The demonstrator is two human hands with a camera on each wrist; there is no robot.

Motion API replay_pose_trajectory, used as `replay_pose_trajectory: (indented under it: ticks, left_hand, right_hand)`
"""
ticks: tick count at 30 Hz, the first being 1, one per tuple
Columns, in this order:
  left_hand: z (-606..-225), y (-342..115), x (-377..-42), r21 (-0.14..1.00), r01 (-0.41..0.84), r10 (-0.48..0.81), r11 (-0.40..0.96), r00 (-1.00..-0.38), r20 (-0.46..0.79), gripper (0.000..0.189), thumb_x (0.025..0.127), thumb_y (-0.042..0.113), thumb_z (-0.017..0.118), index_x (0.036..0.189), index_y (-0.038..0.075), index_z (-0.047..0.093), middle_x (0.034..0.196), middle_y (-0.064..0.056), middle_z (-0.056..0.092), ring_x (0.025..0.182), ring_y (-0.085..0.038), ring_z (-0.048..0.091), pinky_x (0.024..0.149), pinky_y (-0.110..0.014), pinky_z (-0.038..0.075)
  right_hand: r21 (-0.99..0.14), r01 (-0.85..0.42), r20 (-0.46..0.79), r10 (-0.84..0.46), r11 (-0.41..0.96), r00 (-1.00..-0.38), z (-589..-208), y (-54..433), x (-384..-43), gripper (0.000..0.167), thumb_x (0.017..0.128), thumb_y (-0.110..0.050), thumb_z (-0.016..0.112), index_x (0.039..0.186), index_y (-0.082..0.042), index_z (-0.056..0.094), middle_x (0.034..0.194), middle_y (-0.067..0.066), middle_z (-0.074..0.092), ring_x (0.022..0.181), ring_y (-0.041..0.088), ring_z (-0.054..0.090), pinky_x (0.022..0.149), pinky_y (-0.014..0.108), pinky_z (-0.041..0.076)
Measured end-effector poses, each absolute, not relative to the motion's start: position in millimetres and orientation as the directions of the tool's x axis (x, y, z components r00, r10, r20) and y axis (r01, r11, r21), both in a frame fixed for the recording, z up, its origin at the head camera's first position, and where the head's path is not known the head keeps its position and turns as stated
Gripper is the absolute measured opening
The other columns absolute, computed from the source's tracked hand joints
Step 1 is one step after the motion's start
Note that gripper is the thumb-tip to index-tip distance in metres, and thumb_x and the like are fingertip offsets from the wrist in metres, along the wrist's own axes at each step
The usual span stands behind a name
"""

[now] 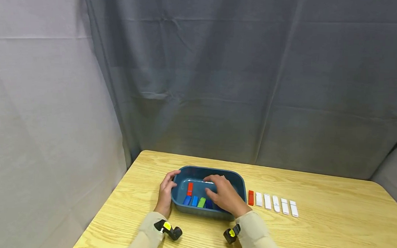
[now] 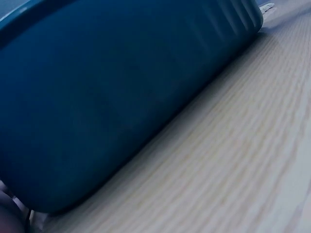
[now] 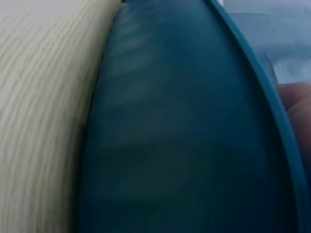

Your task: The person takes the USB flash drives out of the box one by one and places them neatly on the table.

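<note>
A dark blue plastic tub (image 1: 202, 211) stands on the table. My left hand (image 1: 165, 193) holds its left rim, thumb at the inner edge and fingers around the far left corner. Over the tub's right half hovers my right hand (image 1: 225, 193), thumb and fingers spread apart with nothing visible between them. In the tub lie small sticks that look like USB drives: a red one (image 1: 190, 189), blue ones (image 1: 194, 201), a green one (image 1: 201, 202) and a dark blue one (image 1: 209, 204). The right hand hides part of the tub floor. Both wrist views mostly show the tub's outer wall (image 2: 121, 87).
Right of the tub, a row of similar sticks lies on the wooden table (image 1: 333, 216): a red stick (image 1: 251, 197) closest to the tub, then several white sticks (image 1: 267, 201). A grey curtain (image 1: 200, 84) hangs behind the table.
</note>
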State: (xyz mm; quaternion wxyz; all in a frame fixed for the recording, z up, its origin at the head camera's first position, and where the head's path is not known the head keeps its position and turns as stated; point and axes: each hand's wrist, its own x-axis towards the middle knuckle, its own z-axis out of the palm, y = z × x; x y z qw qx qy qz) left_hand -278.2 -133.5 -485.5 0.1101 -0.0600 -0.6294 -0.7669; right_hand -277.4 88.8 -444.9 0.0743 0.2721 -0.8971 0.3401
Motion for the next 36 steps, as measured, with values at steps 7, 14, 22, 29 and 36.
replay_pose_trajectory:
  ticks: [7,14,22,29,36]
  left_hand:
    - [-486,-134,-278,0.953,0.242,-0.078,-0.183,-0.97,0.231,0.046,0.083,-0.01,0.038,0.127,-0.014,0.049,0.14,-0.025,0.046,0.14,-0.031,0.03,0.112,-0.049,0.018]
    - [-485,-133,-278,0.954,0.234,-0.07,-0.187,-0.972,0.224,0.045,0.084,-0.01,0.038,0.128,-0.014,0.048,0.141,-0.025,0.045,0.14,-0.031,0.03,0.111,-0.05,0.018]
    - [-486,-135,-279,0.954,0.239,-0.073,-0.181,-0.97,0.23,0.045,0.084,-0.011,0.036,0.128,-0.014,0.048,0.14,-0.026,0.045,0.138,-0.031,0.032,0.111,-0.051,0.019]
    - [-487,-135,-280,0.949,0.247,-0.078,-0.198,-0.969,0.236,0.046,0.083,-0.012,0.037,0.128,-0.015,0.048,0.139,-0.025,0.045,0.137,-0.03,0.033,0.111,-0.051,0.019]
    - [-488,-134,-280,0.943,0.264,-0.085,-0.201,-0.964,0.252,0.045,0.083,-0.012,0.038,0.126,-0.016,0.048,0.138,-0.025,0.047,0.138,-0.029,0.033,0.11,-0.052,0.018]
  right_hand:
    - [-0.559,-0.546,0.255,-0.497,0.625,-0.83,-447,72,-286,0.029,0.09,-0.014,0.064,0.118,-0.006,0.063,0.118,0.01,0.062,0.11,0.029,0.054,0.095,0.05,0.043]
    - [-0.537,-0.575,0.215,-0.56,0.617,-0.8,-450,58,-292,0.032,0.09,-0.015,0.063,0.12,-0.003,0.062,0.117,0.013,0.063,0.111,0.032,0.055,0.095,0.05,0.043]
    - [-0.472,-0.643,0.238,-0.615,0.603,-0.752,-452,42,-296,0.026,0.089,-0.012,0.063,0.113,-0.003,0.066,0.11,0.012,0.066,0.102,0.03,0.058,0.09,0.045,0.046]
    - [-0.383,-0.734,0.294,-0.679,0.561,-0.673,-461,38,-297,0.021,0.088,-0.007,0.062,0.108,-0.004,0.07,0.105,0.008,0.07,0.096,0.022,0.062,0.09,0.042,0.047]
    - [-0.357,-0.758,0.291,-0.705,0.546,-0.646,-464,40,-297,0.017,0.087,-0.001,0.059,0.098,-0.005,0.071,0.092,0.005,0.07,0.083,0.014,0.063,0.078,0.033,0.051]
